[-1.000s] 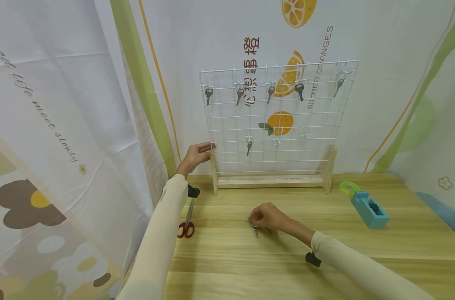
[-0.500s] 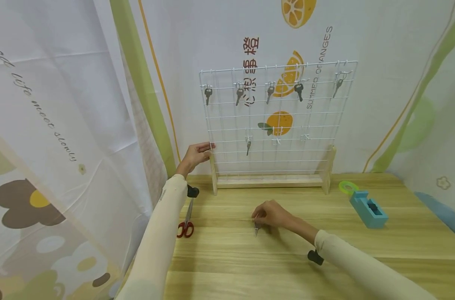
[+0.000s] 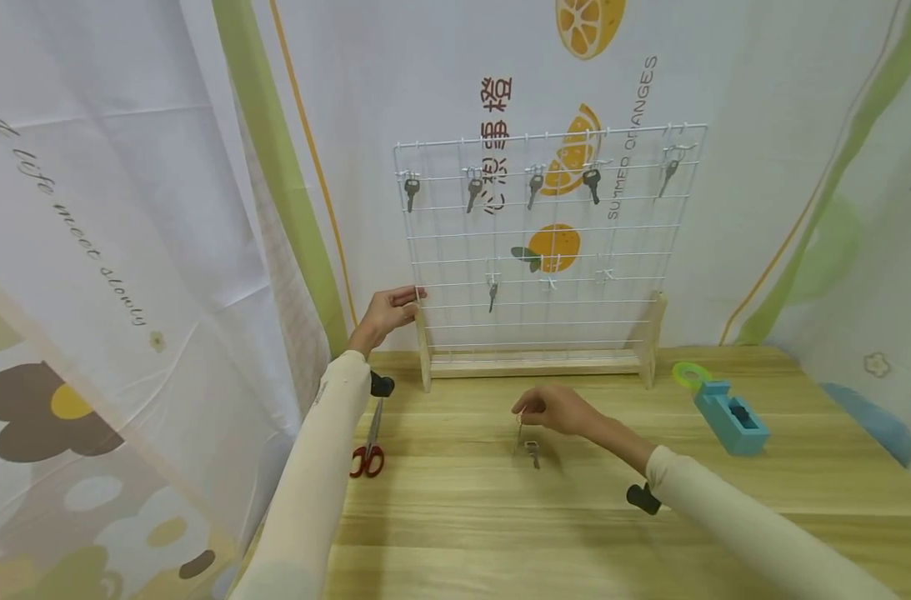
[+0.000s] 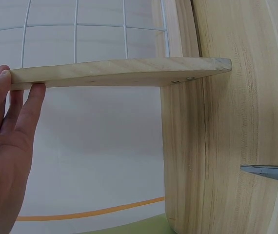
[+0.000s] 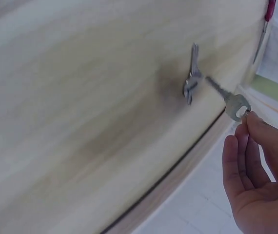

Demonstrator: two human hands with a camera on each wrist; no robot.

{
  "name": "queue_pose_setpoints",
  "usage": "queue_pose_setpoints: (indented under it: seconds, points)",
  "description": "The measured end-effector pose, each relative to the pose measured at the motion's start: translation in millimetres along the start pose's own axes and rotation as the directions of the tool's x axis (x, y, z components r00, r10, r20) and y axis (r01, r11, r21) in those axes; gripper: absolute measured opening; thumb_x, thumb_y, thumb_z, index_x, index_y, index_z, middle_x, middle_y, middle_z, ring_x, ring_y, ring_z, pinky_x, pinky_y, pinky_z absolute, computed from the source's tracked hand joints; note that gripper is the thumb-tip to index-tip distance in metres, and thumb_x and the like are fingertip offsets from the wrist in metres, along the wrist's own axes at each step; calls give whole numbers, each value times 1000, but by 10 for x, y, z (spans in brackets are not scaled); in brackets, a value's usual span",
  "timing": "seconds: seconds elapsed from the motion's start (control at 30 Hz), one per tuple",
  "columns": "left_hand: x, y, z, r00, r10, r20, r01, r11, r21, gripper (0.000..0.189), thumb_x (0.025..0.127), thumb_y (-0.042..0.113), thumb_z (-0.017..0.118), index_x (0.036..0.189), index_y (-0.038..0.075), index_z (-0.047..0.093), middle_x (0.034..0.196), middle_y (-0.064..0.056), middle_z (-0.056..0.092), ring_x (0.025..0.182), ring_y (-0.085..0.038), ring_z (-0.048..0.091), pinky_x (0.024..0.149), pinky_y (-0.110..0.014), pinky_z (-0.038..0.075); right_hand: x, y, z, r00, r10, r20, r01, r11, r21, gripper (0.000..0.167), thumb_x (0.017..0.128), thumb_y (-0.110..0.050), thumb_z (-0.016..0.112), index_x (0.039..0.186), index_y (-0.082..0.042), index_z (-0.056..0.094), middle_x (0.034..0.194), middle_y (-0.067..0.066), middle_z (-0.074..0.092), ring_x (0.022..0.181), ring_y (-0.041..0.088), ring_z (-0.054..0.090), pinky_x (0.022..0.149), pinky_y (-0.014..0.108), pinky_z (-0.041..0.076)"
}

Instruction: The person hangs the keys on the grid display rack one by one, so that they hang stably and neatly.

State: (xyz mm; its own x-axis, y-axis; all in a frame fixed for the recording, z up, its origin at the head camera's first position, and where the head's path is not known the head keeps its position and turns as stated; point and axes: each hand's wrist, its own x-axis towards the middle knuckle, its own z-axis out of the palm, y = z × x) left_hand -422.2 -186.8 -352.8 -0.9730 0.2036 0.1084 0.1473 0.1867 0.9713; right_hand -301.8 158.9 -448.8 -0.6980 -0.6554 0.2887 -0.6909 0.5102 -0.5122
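Observation:
My left hand (image 3: 383,318) grips the left wooden upright (image 4: 100,72) of a white wire-grid rack, thumb on one side and fingers on the other. My right hand (image 3: 563,408) pinches a small key (image 5: 234,105) by the ring at its head, between thumb and forefinger; the blade points away from the fingertips. Another key (image 3: 533,452) lies on the table just below that hand. Along the top of the grid hang several keys, including a dark one (image 3: 592,185). A single key (image 3: 493,296) hangs lower down, left of two bare hooks (image 3: 548,284).
Red-handled scissors (image 3: 367,461) lie on the wooden table (image 3: 455,533), beside the left forearm. On the right stand a blue tape dispenser (image 3: 734,421) and a yellow-green tape roll (image 3: 690,374). A printed curtain (image 3: 275,208) hangs behind and beside the table.
My right hand has lifted a key off the table and moved slightly right and toward the rack, exposing another key beneath. The left hand keeps its grip on the upright.

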Motion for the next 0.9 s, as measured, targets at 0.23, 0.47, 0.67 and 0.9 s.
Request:
queue_pose_setpoints:
  seconds: [0.23,0.47,0.67,0.9]
  points:
    - [7,-7,-20,1000,3,15,-2,1000,-17,50,104,-5,56,153,-3,47,152,-18,53,145,-28,47,115,-44,47,14,19,-237,999,20,-40,-20,1000,5,12,92,1,77,103,4,79,94,12,79,79,20,76,68,22,63]
    - [10,3,-22,1000,-3,18,3,1000,-13,50,105,-5,56,153,-3,47,153,-18,53,144,-28,48,114,-44,47,40,10,-456,995,20,-93,-24,999,-43,11,90,0,79,101,2,80,92,11,79,75,18,76,64,22,62]
    - [0,16,-17,1000,-3,18,3,1000,-16,50,105,-5,56,153,-3,46,153,-18,52,145,-29,47,115,-45,46,63,-1,-654,993,2,-118,-13,996,-89,10,90,-2,80,101,-2,81,91,8,79,73,18,75,63,23,61]
    - [1,7,-17,1000,-2,17,2,1000,-5,48,105,-5,55,153,-3,48,153,-18,52,144,-30,48,115,-46,46,124,-10,-892,987,33,-157,-51,992,-115,11,91,-1,79,102,-1,80,89,8,79,73,20,74,61,24,59]
